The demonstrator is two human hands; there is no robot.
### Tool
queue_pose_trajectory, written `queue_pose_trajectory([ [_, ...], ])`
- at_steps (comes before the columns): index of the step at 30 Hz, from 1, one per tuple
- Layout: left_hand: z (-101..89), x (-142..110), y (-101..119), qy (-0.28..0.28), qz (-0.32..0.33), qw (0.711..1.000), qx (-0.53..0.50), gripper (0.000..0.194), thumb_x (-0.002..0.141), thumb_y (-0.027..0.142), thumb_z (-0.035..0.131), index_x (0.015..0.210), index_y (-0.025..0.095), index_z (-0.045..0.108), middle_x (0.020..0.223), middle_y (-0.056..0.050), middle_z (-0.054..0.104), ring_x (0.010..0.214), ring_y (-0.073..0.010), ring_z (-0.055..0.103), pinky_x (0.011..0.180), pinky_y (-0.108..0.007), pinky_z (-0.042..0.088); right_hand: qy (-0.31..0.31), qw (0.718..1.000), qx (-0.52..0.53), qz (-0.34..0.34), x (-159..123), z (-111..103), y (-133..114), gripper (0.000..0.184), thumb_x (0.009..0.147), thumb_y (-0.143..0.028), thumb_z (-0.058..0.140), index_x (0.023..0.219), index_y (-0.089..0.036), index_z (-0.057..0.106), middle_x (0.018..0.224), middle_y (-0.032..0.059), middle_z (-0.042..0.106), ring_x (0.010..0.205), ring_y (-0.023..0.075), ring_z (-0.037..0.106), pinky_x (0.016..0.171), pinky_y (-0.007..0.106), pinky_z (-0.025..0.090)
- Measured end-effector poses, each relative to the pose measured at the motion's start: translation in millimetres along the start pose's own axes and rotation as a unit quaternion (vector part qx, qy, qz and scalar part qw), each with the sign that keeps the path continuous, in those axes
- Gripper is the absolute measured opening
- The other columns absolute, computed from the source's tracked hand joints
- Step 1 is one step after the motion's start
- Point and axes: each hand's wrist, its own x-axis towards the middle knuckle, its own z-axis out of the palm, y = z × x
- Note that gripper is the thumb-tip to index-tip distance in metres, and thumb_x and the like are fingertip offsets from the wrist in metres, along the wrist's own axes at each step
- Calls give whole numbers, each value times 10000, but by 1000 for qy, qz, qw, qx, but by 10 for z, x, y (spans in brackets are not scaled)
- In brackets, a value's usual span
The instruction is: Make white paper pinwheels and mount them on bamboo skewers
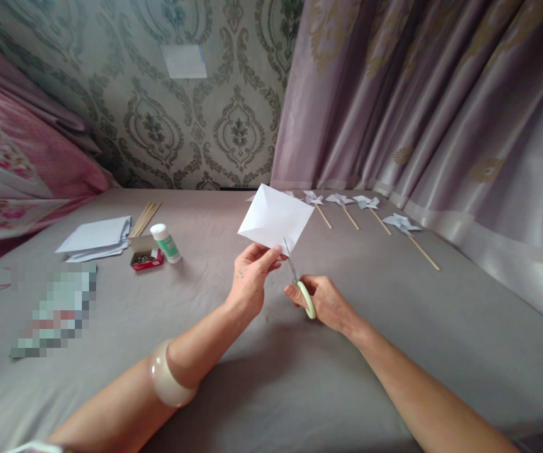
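A white square of paper [275, 217] with faint diagonal creases is held up above the covered surface. My left hand [252, 274] pinches its near corner between thumb and fingers. My right hand [321, 299] grips a pair of scissors [306, 301] by pale green handles, with the thumb and fingers around the loops. The blades lie at the paper's near corner, just right of my left thumb. How far they reach into the sheet is hard to tell. Beyond the paper lie several white paper pinwheels [341, 201] on wooden sticks, one partly hidden behind the sheet.
On the left are a stack of white paper [96, 236], wooden sticks [145, 218], a small red box [146, 259] of metal pins and a white-and-green glue stick [166, 243]. A blurred-out packet [61, 308] lies nearer. Curtains [422, 94] hang along the right edge.
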Motion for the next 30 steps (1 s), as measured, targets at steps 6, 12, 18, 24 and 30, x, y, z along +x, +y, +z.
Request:
queue_pose_trajectory([
  [6, 8, -5, 3, -1, 2, 1000, -3, 180, 615, 262, 768, 688, 149, 648, 668, -4, 655, 641, -94, 595, 636, -210, 427, 9, 1000, 1, 10, -7, 5, -33, 515, 641, -649, 653, 560, -187, 441, 516, -54, 407, 513, 84, 344, 483, 237, 280],
  [12, 14, -7, 18, -5, 0, 1000, -9, 190, 608, 266, 771, 690, 144, 650, 674, -13, 663, 658, -100, 603, 636, -206, 429, 29, 999, -4, 15, -2, 19, -23, 481, 656, -597, 663, 544, -189, 434, 508, -56, 394, 504, 83, 345, 477, 234, 280],
  [18, 5, -8, 17, -9, 0, 1000, -14, 195, 614, 269, 769, 693, 138, 647, 679, -17, 658, 672, -106, 610, 638, -208, 439, 45, 999, -1, 18, 4, 40, -20, 446, 668, -539, 667, 522, -189, 432, 484, -60, 376, 482, 78, 333, 459, 232, 265],
  [24, 12, -13, 26, -11, -2, 1000, -22, 190, 611, 259, 770, 687, 140, 642, 679, -17, 657, 667, -105, 609, 642, -212, 443, 57, 998, -1, 14, 4, 54, -26, 430, 666, -523, 661, 512, -185, 445, 473, -52, 394, 472, 79, 342, 447, 229, 263],
  [30, 13, -16, 27, -16, -4, 999, -27, 195, 609, 257, 772, 699, 140, 645, 687, -14, 657, 671, -106, 614, 641, -213, 442, 73, 997, -2, 8, 7, 61, -12, 424, 662, -506, 657, 498, -190, 426, 470, -51, 384, 470, 78, 328, 443, 227, 261],
])
